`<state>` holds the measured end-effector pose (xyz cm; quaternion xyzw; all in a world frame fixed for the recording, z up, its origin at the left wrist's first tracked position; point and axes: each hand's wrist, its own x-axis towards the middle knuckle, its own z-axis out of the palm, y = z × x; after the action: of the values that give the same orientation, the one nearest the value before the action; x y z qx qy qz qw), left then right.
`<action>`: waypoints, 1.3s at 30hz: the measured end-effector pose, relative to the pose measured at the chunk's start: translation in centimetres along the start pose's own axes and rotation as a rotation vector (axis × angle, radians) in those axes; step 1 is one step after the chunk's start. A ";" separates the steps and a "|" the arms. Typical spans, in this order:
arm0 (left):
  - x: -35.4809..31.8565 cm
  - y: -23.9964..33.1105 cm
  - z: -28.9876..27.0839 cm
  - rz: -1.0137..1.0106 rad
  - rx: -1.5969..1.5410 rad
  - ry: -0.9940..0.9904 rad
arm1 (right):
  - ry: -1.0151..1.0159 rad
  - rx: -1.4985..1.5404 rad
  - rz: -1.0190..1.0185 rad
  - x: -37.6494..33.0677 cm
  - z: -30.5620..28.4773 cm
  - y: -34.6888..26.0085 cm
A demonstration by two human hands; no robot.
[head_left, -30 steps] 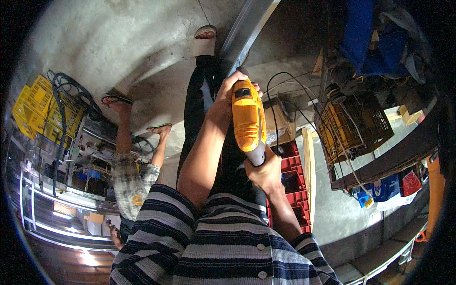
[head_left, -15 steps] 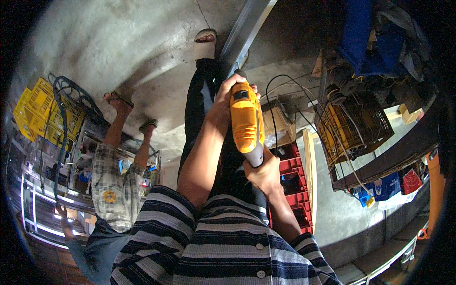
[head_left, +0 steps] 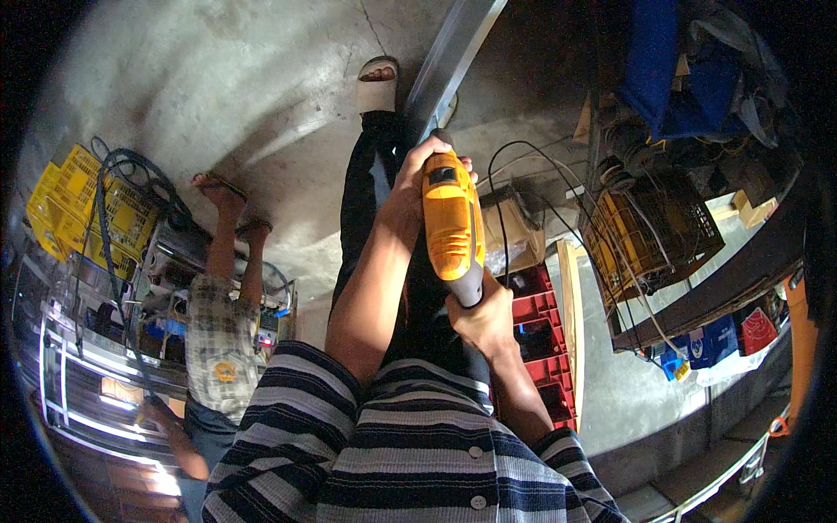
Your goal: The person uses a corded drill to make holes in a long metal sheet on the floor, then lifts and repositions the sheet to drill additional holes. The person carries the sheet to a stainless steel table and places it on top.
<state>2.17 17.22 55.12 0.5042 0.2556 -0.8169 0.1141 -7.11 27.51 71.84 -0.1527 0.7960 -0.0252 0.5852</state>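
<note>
A yellow-and-grey electric drill point(head_left: 451, 218) is held between both my hands in front of my body. My left hand point(head_left: 420, 166) wraps round its front end, near the dark chuck. Lower down, my right hand point(head_left: 485, 319) is closed round the grey rear handle; the trigger is hidden. The drill's front end points at a silver metal bar point(head_left: 446, 65) that runs up to the top of the view. A thin bit shows at the bar's lower end, but whether it touches the metal I cannot tell. A black cord point(head_left: 491, 179) loops to the right of the drill.
A red crate point(head_left: 542, 305) lies right of my legs, beside a cardboard box point(head_left: 516, 228). Farther right is a yellow crate point(head_left: 641, 231) draped with cables. At left, another person point(head_left: 218, 340) stands by metal frames point(head_left: 52, 375) and yellow baskets point(head_left: 96, 205) with a black hose.
My hands and the drill have stayed almost still. At left, the other person's legs and body have shifted slightly rightward, and their arm has moved right and down near the frames.
</note>
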 end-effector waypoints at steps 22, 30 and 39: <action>-0.7 -1.0 -0.2 0.204 0.165 -0.071 | 0.021 -0.003 -0.020 0.1 0.0 0.2; 0.7 -0.3 -0.3 -0.047 0.023 0.059 | 0.021 -0.008 -0.086 0.2 -0.5 0.0; -0.5 -0.5 0.8 0.053 0.091 0.028 | 0.012 0.001 -0.022 0.0 -0.7 -0.6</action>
<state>1.56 17.13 56.03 0.5271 0.2062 -0.8172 0.1090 -7.69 26.87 72.16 -0.1607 0.7976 -0.0329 0.5804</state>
